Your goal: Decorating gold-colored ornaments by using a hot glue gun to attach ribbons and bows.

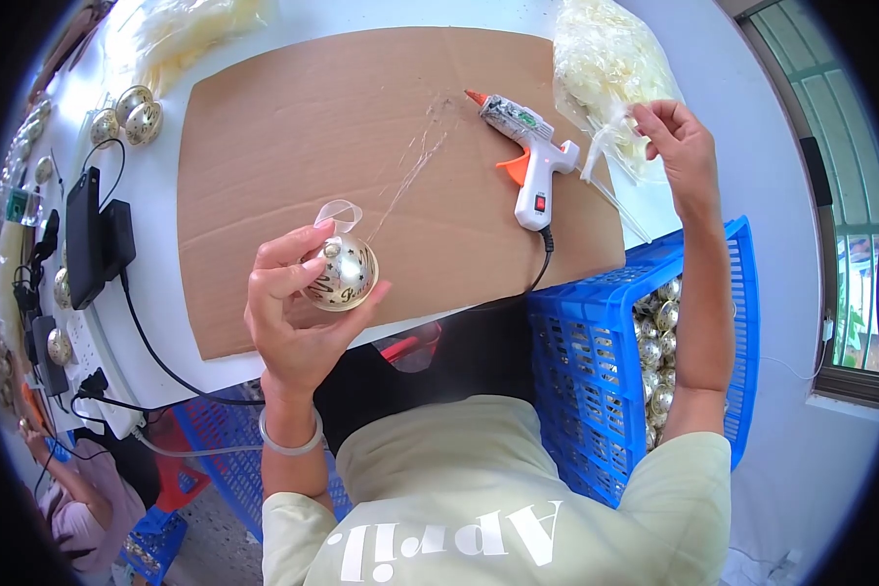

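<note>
My left hand [298, 303] is closed round a shiny pale-gold ball ornament [347, 278] with dark printing and small stars. A sheer ribbon loop [340, 213] stands up from the ball beside my fingertips. Over at the right, my right hand [679, 146] pinches a translucent whitish strip at the edge of a clear plastic bag [610, 68] full of cream ribbon pieces. Between my hands a white glue gun [532, 146] with an orange trigger lies on the cardboard sheet [293, 127], its orange tip pointing away to the left.
Blue plastic crate [596, 376] at my right holds many gold balls [659, 361]. Several balls [132, 117] sit at the far left, near black adapters [88, 234], cables and a white power strip [107, 376]. Another plastic bag [186, 39] lies far left. A person [88, 498] sits lower left.
</note>
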### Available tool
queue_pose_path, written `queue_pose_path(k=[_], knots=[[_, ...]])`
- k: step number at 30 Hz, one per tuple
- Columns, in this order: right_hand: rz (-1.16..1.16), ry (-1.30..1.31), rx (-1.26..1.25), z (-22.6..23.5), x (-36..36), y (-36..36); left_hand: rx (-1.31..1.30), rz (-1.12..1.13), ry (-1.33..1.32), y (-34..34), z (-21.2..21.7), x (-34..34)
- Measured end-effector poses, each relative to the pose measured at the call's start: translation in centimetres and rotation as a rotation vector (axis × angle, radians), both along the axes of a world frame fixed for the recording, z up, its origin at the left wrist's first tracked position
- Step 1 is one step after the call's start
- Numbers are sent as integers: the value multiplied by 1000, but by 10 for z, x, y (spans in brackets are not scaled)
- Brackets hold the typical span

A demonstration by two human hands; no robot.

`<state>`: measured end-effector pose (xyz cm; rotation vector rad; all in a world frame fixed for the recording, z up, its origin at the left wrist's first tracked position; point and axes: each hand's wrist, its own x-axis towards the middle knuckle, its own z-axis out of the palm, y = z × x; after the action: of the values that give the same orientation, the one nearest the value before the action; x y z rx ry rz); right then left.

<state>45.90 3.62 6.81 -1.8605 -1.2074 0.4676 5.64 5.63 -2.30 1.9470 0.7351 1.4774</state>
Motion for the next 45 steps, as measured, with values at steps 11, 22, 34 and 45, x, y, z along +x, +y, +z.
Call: queue_pose_path(k=[11,22,34,45], knots=[[58,390,8,-4,-3,-3,-3,27,13,0,-1,-8],[700,433,-344,13,-157,-10,42,36,-49,-4,-6,-30],[938,-96,-174,10,-213,-23,59,56,-87,-8,-9,-54],[864,240,-210,12,-255,-16,90,15,-67,-10,-9,-53]])
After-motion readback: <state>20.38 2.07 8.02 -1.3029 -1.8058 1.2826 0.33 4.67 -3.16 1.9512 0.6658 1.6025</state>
